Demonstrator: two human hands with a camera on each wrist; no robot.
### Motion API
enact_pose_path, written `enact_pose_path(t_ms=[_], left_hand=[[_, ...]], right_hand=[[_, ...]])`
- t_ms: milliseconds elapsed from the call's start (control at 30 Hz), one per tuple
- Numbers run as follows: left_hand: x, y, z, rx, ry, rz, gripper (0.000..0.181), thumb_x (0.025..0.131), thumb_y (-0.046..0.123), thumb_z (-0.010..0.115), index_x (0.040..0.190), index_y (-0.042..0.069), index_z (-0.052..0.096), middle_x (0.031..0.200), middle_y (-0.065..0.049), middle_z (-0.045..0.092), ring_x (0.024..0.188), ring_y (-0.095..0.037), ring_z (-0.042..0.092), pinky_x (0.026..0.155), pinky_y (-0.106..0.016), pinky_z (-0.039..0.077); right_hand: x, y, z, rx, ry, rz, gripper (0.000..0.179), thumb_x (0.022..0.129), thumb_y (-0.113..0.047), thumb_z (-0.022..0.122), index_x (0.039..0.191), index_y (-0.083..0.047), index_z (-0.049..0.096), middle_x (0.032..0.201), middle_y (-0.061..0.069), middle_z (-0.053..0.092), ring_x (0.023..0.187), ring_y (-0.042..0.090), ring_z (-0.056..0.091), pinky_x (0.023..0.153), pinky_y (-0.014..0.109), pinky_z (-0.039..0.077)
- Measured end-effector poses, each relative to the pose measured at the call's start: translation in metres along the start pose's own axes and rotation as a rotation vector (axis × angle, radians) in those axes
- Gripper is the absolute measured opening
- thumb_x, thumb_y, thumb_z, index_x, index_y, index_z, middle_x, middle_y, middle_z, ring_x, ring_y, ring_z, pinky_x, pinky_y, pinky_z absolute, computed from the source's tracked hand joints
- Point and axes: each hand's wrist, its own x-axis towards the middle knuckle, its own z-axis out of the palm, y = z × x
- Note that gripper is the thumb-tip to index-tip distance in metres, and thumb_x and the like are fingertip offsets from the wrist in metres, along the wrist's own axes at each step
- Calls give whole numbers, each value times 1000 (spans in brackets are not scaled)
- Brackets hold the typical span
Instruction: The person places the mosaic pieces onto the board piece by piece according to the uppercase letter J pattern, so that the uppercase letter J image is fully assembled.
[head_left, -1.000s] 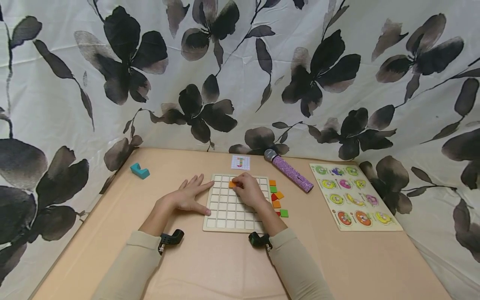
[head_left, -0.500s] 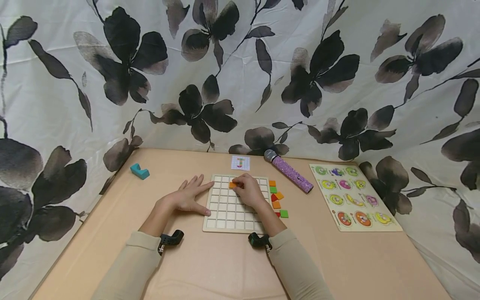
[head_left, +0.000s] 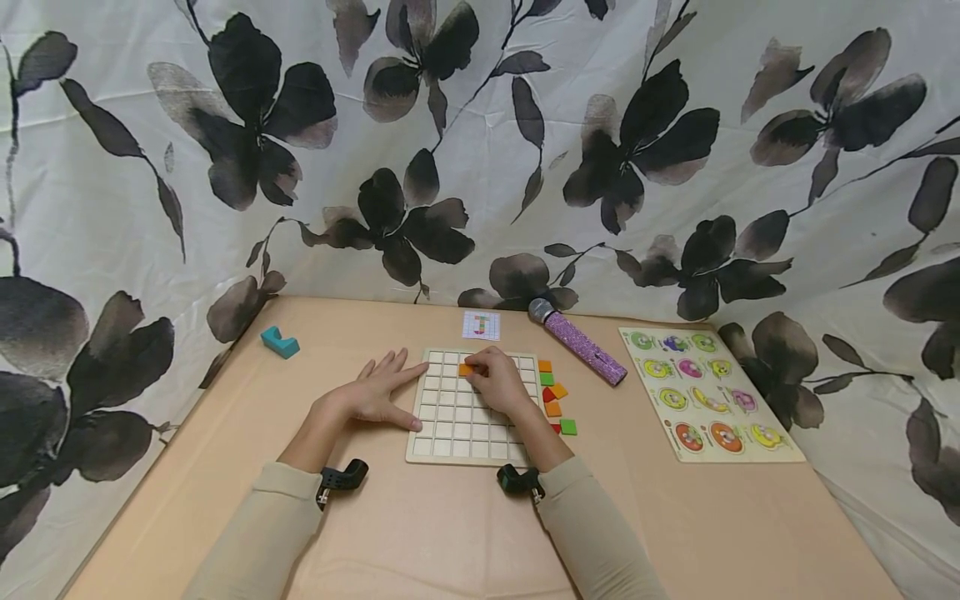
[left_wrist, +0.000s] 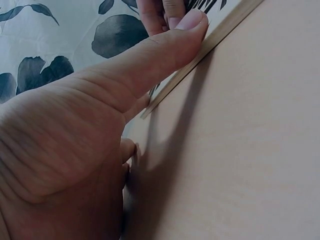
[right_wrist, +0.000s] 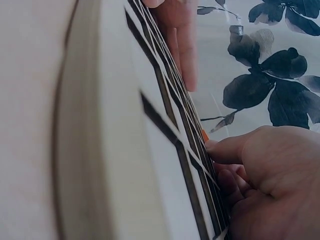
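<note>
A white grid board [head_left: 471,451] with a pale wooden rim lies at the middle of the table. Spread along its left edge, my left hand [head_left: 372,395] has straight fingers, with thumb and index tips touching the rim; in the left wrist view the thumb [left_wrist: 170,47] lies on that edge. My right hand [head_left: 498,383] reaches over the board and pinches an orange square tile [head_left: 465,369] at a cell near the far side. In the right wrist view only a sliver of the orange tile [right_wrist: 204,135] shows by the fingertips.
Loose orange, green and red tiles [head_left: 553,409] lie along the board's right edge. Behind it are a small pattern card [head_left: 481,325] and a purple glittery microphone [head_left: 585,347]. A fruit picture board [head_left: 708,400] lies at right, a turquoise block [head_left: 280,342] at far left.
</note>
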Motion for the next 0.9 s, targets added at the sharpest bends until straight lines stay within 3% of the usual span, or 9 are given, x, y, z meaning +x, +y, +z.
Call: enact_pose_path(t_ms=[367, 667, 900], left_hand=[[0, 0, -1, -1, 7, 13, 112, 78, 65, 82, 167, 24, 27, 174, -23, -2, 161, -44, -8, 127, -66, -7], [0, 0, -2, 8, 3, 17, 112, 78, 65, 82, 167, 24, 27, 174, -24, -3, 161, -46, -7, 127, -67, -7], [-1, 2, -2, -4, 7, 19, 112, 79, 63, 83, 167, 22, 27, 173, -26, -2, 160, -47, -7, 126, -68, -7]], right_hand=[[-1, -3, -3, 9, 9, -5, 27, 95, -5, 74, 122, 0, 75, 112, 10, 67, 91, 19, 61, 80, 29, 52], [-3, -10, -7, 84, 64, -33, 25, 97, -7, 73, 120, 1, 74, 112, 15, 71, 90, 22, 65, 78, 30, 54], [-6, -22, -20, 26, 29, -90, 28, 97, -9, 74, 124, -1, 73, 120, 18, 72, 93, 23, 67, 82, 37, 57]])
